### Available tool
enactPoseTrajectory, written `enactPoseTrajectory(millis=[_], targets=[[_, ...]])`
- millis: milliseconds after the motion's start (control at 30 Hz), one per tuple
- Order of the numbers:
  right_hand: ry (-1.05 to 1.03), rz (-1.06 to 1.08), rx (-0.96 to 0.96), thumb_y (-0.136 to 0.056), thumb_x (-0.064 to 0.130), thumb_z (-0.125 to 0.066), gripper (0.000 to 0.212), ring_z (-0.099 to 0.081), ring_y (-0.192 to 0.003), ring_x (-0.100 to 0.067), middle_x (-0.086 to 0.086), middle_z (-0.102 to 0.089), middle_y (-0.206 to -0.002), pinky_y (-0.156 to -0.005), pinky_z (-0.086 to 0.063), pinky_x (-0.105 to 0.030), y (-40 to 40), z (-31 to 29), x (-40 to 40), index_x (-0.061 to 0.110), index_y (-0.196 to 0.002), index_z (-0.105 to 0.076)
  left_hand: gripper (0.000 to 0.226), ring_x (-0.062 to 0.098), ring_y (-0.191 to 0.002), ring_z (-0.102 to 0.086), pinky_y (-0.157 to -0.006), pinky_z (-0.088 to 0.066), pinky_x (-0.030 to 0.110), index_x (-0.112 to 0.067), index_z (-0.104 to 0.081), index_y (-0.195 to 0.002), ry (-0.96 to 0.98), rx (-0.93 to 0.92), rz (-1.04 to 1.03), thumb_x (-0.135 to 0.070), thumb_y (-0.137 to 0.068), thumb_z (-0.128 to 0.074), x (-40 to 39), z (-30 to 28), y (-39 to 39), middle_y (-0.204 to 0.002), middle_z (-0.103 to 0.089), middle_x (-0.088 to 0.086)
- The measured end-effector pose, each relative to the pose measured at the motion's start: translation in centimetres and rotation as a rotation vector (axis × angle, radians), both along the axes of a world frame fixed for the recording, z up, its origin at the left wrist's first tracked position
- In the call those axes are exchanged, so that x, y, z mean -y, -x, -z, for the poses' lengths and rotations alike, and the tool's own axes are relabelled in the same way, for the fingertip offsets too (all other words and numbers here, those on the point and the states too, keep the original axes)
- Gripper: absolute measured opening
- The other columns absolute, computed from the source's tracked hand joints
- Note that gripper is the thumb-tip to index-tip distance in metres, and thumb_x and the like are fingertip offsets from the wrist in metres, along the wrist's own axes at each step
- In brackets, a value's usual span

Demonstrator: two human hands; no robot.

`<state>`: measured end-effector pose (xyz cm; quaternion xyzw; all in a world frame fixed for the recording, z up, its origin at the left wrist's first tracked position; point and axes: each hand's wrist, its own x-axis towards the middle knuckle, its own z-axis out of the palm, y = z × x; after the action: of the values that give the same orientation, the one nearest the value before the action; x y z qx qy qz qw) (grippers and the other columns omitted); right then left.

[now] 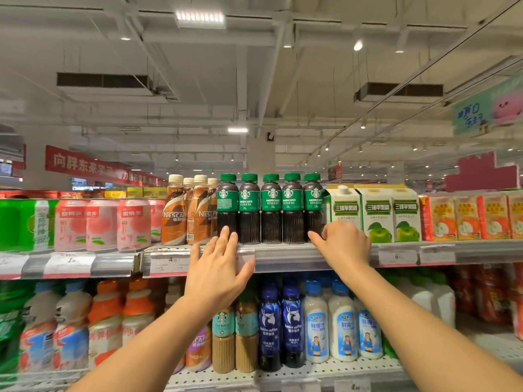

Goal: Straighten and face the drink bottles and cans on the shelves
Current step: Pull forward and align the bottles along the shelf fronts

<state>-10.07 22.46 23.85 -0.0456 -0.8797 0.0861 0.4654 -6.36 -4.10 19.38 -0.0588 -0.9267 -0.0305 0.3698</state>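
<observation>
A supermarket drinks aisle. Just beyond the fingertips (226, 232) stand coffee bottles (271, 209) on a shelf (283, 257) edged with price tags (397, 257); cans (102, 224) left, juice cartons (377, 212) right, red banners (85, 165) hanging far behind.

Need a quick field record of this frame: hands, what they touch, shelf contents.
left hand: open, fingers straight, fingertips at the base of the leftmost Americano bottle
right hand: fingers curled, at the base of the rightmost Americano bottle; grip unclear
Americano row: five bottles, upright, green labels facing out
left of row: Nescafe bottles, then pink cans
right of row: apple cartons
lower shelf: Luckin bottles, white bottles
</observation>
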Motion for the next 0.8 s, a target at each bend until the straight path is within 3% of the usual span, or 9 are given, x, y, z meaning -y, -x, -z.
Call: enactPoseTrajectory(millis=[100, 333, 467, 567, 800], targets=[[0.007, -0.042, 0.027, -0.089, 0.074, -0.053, 0.057, -0.060, -0.070, -0.019, 0.007, -0.062, -0.069, -0.066, -0.053, -0.032, -0.3, 0.0, 1.2, 0.023, -0.070, -0.067, 0.085, 0.018, -0.154, -0.016, -0.124, -0.008, 0.052, -0.026, -0.011, -0.162, 0.011, -0.012, -0.001, -0.076, -0.093, -0.007, 0.0, -0.1, 0.1, -0.170, -0.002, -0.003], [0.038, -0.015, 0.119, -0.082, 0.076, -0.061, 0.054, -0.062, -0.074, -0.024, 0.002, -0.063, -0.074, -0.063, -0.046, -0.030, 0.3, -1.4, 2.3, 0.023, -0.076, -0.067, 0.087, 0.020, -0.155, -0.014, -0.125, -0.006, 0.053, -0.026, -0.013, -0.162, 0.002, 0.006, 0.037, -0.077, -0.092, -0.009, 0.0, -0.3, -0.1, -0.170, -0.001, -0.002], [-0.002, 0.004, 0.079, -0.082, 0.083, -0.051, 0.065, -0.062, -0.065, -0.022, 0.003, -0.061, -0.064, -0.063, -0.057, -0.033, 0.9, -0.6, 2.2, 0.022, -0.064, -0.065, 0.084, 0.020, -0.157, -0.004, -0.127, -0.004, 0.043, -0.023, -0.014, -0.162, -0.014, 0.000, 0.079, -0.074, -0.095, -0.017, 1.7, -0.4, -0.5, -0.170, 0.000, 0.001], [-0.018, -0.003, 0.041, -0.086, 0.080, -0.047, 0.060, -0.064, -0.068, -0.022, 0.005, -0.063, -0.066, -0.065, -0.059, -0.035, 1.1, 0.3, 2.2, 0.025, -0.071, -0.067, 0.085, 0.022, -0.157, 0.002, -0.126, -0.002, 0.039, -0.020, -0.010, -0.163, -0.035, -0.021, 0.019, -0.072, -0.097, -0.019, 4.2, -0.4, -0.9, -0.170, 0.003, 0.006], [0.032, -0.025, 0.022, -0.088, 0.077, -0.047, 0.055, -0.064, -0.070, -0.020, 0.007, -0.064, -0.068, -0.065, -0.058, -0.034, 1.2, 0.6, 2.5, 0.028, -0.074, -0.066, 0.089, 0.024, -0.156, -0.007, -0.126, -0.007, 0.041, -0.016, -0.014, -0.162, -0.041, -0.005, 0.000, -0.074, -0.096, -0.017, 4.6, -0.7, -0.9, -0.170, -0.002, 0.010]])
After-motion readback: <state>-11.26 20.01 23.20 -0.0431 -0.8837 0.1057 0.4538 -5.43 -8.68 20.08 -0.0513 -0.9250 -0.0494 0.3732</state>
